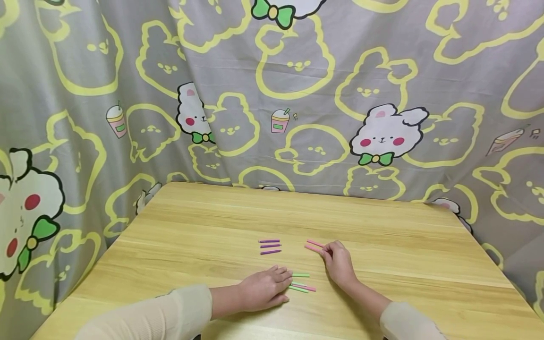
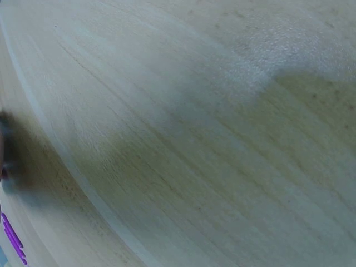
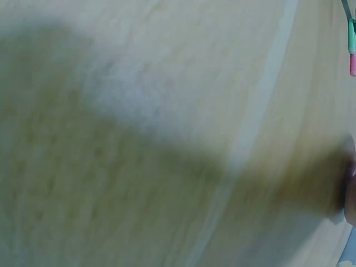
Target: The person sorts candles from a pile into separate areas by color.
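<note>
My left hand lies palm down on the table, its fingers fairly straight over the ends of several thin green sticks and one pink stick. Those covered ends are hidden. To the right, my right hand pinches the near end of a pink stick between thumb and fingers. Just beyond it lies another pink stick, its right end close to the fingers. Three purple sticks lie in a loose stack of rows, left of the pink pair. Both wrist views show mostly tabletop.
A wood-grain table spreads under both hands, its far edge against a grey curtain printed with yellow outlines and white rabbits. The curtain also hangs along the left and right sides. At the lower left of the left wrist view, purple sticks show.
</note>
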{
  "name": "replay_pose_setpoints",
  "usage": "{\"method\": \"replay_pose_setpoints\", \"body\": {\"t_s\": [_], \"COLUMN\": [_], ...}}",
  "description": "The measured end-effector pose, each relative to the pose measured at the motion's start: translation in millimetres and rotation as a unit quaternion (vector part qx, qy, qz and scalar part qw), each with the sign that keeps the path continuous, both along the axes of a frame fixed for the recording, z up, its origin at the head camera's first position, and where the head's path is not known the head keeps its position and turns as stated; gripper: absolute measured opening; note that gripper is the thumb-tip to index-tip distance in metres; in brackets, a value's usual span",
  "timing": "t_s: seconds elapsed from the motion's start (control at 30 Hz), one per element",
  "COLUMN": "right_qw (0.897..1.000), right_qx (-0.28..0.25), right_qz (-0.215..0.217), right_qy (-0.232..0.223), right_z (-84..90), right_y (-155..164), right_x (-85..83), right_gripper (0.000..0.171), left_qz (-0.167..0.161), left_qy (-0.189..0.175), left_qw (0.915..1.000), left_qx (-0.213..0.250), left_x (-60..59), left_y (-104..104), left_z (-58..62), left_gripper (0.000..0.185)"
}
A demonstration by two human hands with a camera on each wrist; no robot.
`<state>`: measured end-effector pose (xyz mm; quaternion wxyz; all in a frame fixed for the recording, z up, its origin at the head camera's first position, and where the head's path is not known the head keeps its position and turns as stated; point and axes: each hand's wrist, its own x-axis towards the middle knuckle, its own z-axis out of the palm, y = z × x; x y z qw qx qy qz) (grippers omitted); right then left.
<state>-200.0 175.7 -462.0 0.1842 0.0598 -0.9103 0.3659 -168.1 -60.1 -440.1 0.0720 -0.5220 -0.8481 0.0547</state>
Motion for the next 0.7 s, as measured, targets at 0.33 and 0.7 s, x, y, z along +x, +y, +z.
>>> {"method": "replay_pose_setpoints", "body": {"t_s": [0.33, 0.7], "right_qw": [1.0, 1.0], "right_qx": [0.008, 0.008], "right_qz": [-0.016, -0.015], "right_qy": [0.002, -0.011], "right_z": [-0.1, 1.2], "right_y": [-0.8, -0.5], "right_x": [-0.3, 0.7], "right_gripper": [0.008, 0.007], "left_qz": [0.002, 0.004], "left_qy": [-0.007, -0.016], "left_qw": [1.0, 0.9999], "left_qx": [0.002, 0.003], "left_x": [0.5, 1.1], "left_y": [-0.4, -0.7], "left_z": [0.5, 1.2], "left_gripper": [0.046, 0.046]}}
